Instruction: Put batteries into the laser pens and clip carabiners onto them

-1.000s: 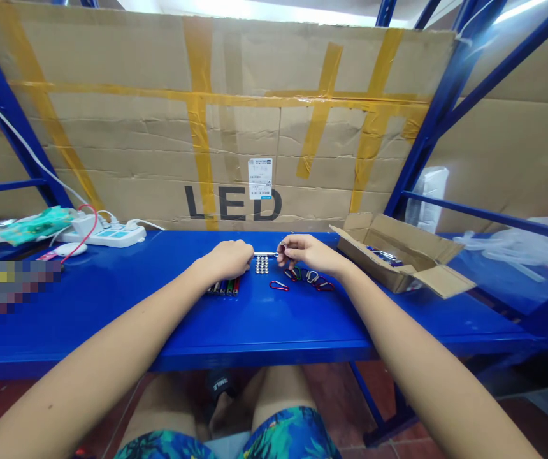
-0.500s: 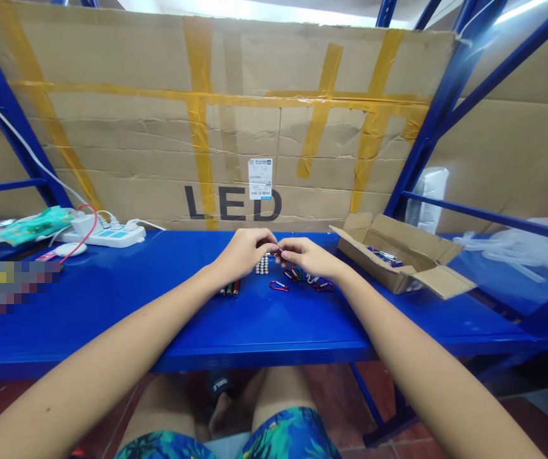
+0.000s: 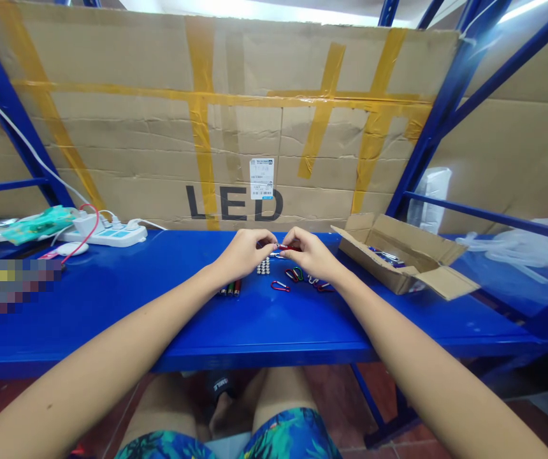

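Both hands meet above the middle of the blue shelf (image 3: 264,319). My left hand (image 3: 245,250) pinches one end of a small red tube-shaped piece (image 3: 287,248), and my right hand (image 3: 310,252) pinches its other end. Just below them lies a cluster of small silver button cells (image 3: 263,266). Several coloured carabiner clips (image 3: 280,285) lie under and in front of my right hand. A row of small coloured tubes (image 3: 230,290) lies by my left wrist.
An open cardboard box (image 3: 405,255) stands to the right. A white power strip (image 3: 106,234) with cables, a green packet (image 3: 35,224) and a white mouse (image 3: 71,248) sit at the left. Taped cardboard (image 3: 236,127) marked LED walls the back. Clear plastic bags (image 3: 522,252) lie far right.
My left hand rose off the coloured tubes and moved right to meet my right hand. Both now pinch the small red piece above the button cells.
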Demonstrator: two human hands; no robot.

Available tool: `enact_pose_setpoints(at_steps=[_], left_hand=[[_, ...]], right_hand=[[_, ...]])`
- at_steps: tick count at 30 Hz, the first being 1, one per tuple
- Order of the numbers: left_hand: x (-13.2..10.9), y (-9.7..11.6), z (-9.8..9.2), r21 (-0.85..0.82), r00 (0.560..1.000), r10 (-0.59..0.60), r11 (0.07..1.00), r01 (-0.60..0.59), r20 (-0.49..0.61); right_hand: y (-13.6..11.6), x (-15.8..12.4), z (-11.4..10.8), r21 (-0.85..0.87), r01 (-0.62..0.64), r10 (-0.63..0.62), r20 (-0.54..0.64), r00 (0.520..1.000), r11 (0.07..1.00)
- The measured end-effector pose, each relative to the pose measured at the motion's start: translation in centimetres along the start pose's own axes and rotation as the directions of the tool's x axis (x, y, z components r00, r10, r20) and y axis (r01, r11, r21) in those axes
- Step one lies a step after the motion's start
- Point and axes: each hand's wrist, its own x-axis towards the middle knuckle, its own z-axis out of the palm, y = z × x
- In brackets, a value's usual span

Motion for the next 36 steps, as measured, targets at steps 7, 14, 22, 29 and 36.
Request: enact_pose_setpoints(at_steps=[7, 14, 22, 29, 36], left_hand=[[-0.2, -0.2, 0.3, -0.046, 1.000, -0.019, 0.999, 0.020, 0.014], [-0.1, -0.1, 0.3, -0.089, 0.999, -0.005, 0.996, 0.008, 0.032], [-0.1, 0.2, 0.3, -0.135, 0.997, -0.051, 0.989, 0.058, 0.057], [-0.1, 0.1, 0.3, -0.112, 0.996, -0.048, 0.992, 0.056, 0.073], [-0.2, 0.1, 0.3, -0.073, 0.995, -0.028, 0.997, 0.035, 0.092]], right_hand=[[-0.9, -0.2, -0.1, -0.240, 0.062, -0.057, 0.027, 0.998, 0.969], [-1.3, -0.4, 0.2, -0.282, 0.064, -0.060, 0.021, 0.998, 0.957], [-1.0, -0.5, 0.3, -0.201, 0.060, -0.067, -0.028, 0.997, 0.978], [-1.4, -0.4, 0.1, -0.345, 0.152, -0.164, -0.005, 0.987, 0.926], [-1.6, -0.6, 0.2, -0.369, 0.113, -0.109, 0.031, 0.994, 0.922]])
